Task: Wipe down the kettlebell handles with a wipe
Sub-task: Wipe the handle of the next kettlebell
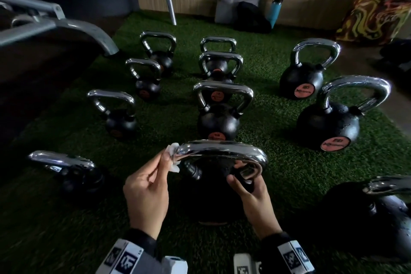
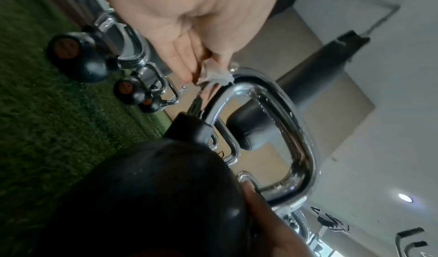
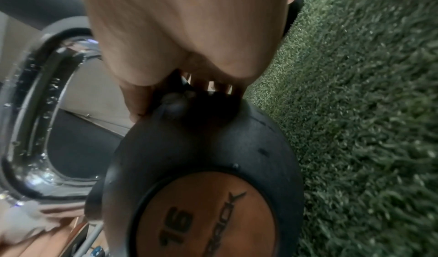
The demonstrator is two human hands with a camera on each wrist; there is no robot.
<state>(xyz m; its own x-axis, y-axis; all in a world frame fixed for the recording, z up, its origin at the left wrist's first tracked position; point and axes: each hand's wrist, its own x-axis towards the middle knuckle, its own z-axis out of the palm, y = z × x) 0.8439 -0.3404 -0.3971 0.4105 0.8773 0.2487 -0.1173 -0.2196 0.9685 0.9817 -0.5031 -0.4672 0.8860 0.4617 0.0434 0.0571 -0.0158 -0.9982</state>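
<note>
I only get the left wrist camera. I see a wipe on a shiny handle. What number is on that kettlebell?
Observer: The kettlebell has an orange label that reads 16. The right wrist view shows it.
Child: What's the other hand doing?
Observer: The right hand grips the right end of the handle, where it meets the ball.
Child: Is anything blue around?
Observer: Yes, the head view shows a blue bottle by the far wall.
</note>
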